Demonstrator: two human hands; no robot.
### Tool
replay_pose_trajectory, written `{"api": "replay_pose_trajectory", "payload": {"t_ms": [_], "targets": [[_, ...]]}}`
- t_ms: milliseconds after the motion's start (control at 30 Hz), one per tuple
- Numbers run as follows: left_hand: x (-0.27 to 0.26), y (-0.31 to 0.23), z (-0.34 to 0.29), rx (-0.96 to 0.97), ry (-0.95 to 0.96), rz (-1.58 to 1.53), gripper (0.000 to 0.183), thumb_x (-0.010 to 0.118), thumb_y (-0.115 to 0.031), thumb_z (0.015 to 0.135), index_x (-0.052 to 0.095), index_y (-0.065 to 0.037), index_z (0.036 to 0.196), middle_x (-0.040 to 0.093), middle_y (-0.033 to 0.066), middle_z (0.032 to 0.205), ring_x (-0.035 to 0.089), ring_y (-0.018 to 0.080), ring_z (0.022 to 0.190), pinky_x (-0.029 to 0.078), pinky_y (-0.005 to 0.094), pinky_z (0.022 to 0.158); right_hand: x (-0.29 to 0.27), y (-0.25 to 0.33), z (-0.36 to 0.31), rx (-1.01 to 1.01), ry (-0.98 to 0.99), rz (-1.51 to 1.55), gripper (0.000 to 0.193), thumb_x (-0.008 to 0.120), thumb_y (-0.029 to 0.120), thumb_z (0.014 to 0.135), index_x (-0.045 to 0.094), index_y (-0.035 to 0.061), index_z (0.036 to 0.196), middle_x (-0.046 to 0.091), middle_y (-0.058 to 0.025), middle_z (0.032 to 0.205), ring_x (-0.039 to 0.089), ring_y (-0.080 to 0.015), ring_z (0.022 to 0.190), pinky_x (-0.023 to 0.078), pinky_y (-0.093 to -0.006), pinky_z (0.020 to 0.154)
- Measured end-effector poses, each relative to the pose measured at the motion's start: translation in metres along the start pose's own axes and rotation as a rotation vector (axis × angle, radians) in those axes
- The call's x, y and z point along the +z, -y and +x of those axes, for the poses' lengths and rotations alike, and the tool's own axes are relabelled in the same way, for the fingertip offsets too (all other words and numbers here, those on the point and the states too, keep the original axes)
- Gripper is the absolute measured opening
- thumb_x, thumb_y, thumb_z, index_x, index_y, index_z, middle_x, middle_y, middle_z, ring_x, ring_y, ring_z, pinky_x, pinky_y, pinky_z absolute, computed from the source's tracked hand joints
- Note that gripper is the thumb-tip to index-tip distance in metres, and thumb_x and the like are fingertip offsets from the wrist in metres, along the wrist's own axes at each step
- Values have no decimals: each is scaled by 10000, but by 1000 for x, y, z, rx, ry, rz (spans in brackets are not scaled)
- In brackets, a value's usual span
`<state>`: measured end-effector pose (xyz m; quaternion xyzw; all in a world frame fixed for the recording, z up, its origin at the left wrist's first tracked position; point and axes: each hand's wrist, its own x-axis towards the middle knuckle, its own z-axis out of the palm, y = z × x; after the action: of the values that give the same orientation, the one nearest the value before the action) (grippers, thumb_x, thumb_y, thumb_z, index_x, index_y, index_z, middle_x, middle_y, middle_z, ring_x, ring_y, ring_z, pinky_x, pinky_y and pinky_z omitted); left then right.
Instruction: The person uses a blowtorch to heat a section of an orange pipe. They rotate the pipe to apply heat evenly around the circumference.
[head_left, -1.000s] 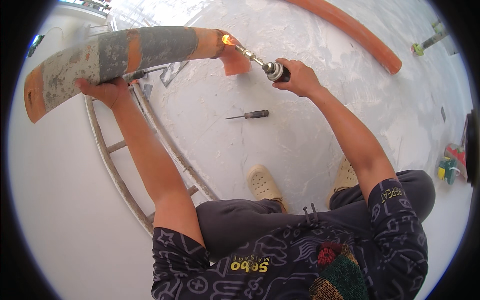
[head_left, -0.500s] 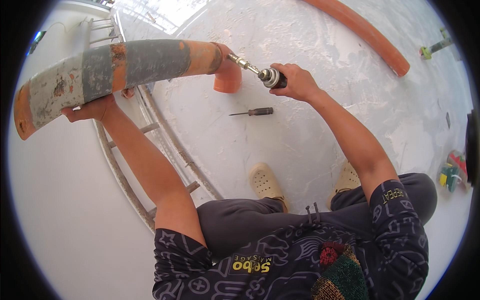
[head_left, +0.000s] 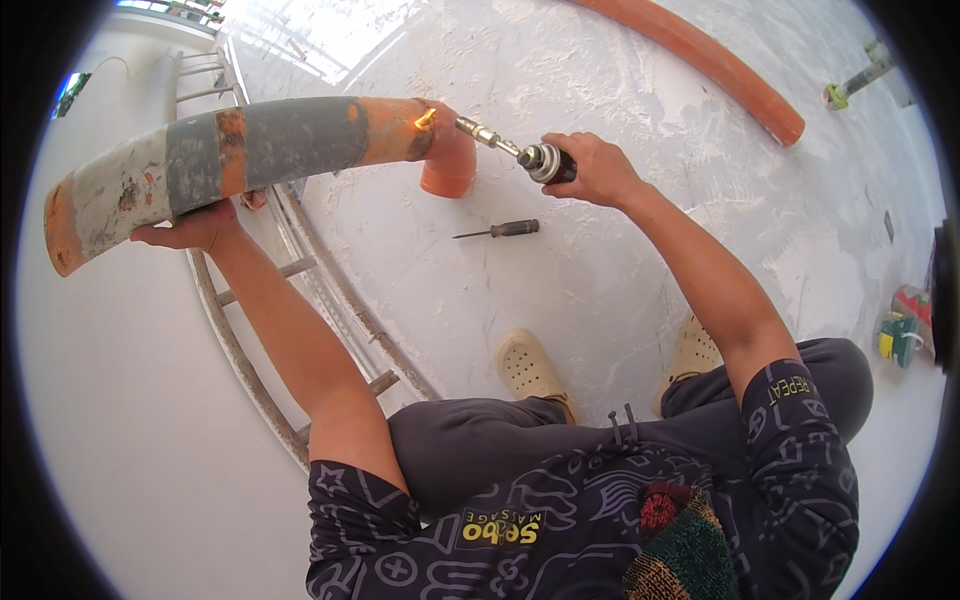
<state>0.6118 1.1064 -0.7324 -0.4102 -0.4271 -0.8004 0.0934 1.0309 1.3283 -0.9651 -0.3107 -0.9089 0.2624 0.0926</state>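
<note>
A thick pipe, smeared grey and white over orange, lies across the upper left. My left hand supports it from beneath near its left end, the fingers partly hidden behind it. At its right end sits an orange elbow fitting, its mouth turned down toward me. In my right hand is a gas torch, gripped round its dark body. The torch's metal nozzle points left at the elbow. A yellow-orange flame shows where pipe and elbow meet.
A screwdriver lies on the pale, scuffed floor below the elbow. A ladder stretches along the left, under my left arm. Another orange pipe rests at the upper right. A green-and-yellow item is at the far right.
A flame now shows at the joint between pipe and elbow, where none was visible before. The pipe's left end has shifted slightly right in view. Both hands keep their holds.
</note>
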Motion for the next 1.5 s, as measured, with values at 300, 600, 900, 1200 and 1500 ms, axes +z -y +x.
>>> {"api": "replay_pose_trajectory", "payload": {"t_ms": [300,600,900,1200,1500], "targets": [[-7,-6,1,24,-4,151,1288,490,-1047,783,256,-145,1672,384,161,1645,399,376,1565,412,589,1278,10,10,0,-8,-2,8,780,893,475,829,601,198,1497,714,-120,1241,665,-328,1203,564,-460,1006],[-13,-6,5,14,92,155,1287,513,-1037,780,268,-124,1652,412,174,1603,449,385,1533,432,595,1270,23,18,18,-20,18,9,782,874,498,836,579,215,1504,707,-114,1260,656,-320,1242,562,-471,1021],[-6,0,5,8,79,35,1265,623,-968,786,261,-121,1653,437,178,1566,430,365,1544,484,581,1234,23,8,29,48,34,101,787,880,496,833,591,211,1507,736,-138,1276,700,-317,1210,572,-454,1023],[3,0,8,-34,-129,248,1131,745,-744,847,305,-44,1618,470,202,1544,486,376,1485,479,526,1230,58,-20,136,181,-108,224,866,910,525,777,588,161,1494,792,-164,1207,770,-344,1119,603,-446,982],[16,20,0,-28,-213,376,1018,726,-599,938,277,1,1627,465,203,1565,517,376,1459,500,519,1219,104,-66,219,109,-239,243,867,892,569,841,498,124,1472,762,-198,1262,738,-387,1189,592,-465,1014]]}}
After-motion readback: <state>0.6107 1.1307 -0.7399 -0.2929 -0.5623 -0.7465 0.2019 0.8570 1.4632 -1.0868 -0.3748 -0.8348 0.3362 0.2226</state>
